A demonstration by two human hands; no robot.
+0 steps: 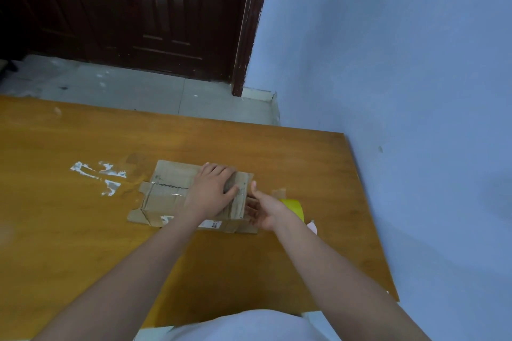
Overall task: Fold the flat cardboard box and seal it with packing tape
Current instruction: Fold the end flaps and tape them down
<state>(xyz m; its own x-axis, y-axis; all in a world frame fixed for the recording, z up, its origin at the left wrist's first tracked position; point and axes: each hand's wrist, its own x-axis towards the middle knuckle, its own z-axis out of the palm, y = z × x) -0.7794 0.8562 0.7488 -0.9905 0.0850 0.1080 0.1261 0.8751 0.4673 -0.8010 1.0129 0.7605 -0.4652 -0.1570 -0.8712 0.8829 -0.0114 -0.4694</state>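
Observation:
A brown cardboard box (166, 191) lies on the wooden table (83, 230), its top flaps down and a clear tape strip across the seam. My left hand (213, 188) presses flat on the box's top, right of the middle, fingers spread. My right hand (263, 209) is at the box's right side with the palm turned toward it and the thumb up near the top edge; I cannot tell if it touches the side. A yellow tape roll (293, 207) stands just behind my right hand, partly hidden by it.
White torn sticker residue (102, 177) marks the table left of the box. A small pink-white thing (312, 225) lies by my right wrist. The blue wall (401, 91) runs along the table's right edge. A dark wooden door (138, 8) stands beyond the far edge.

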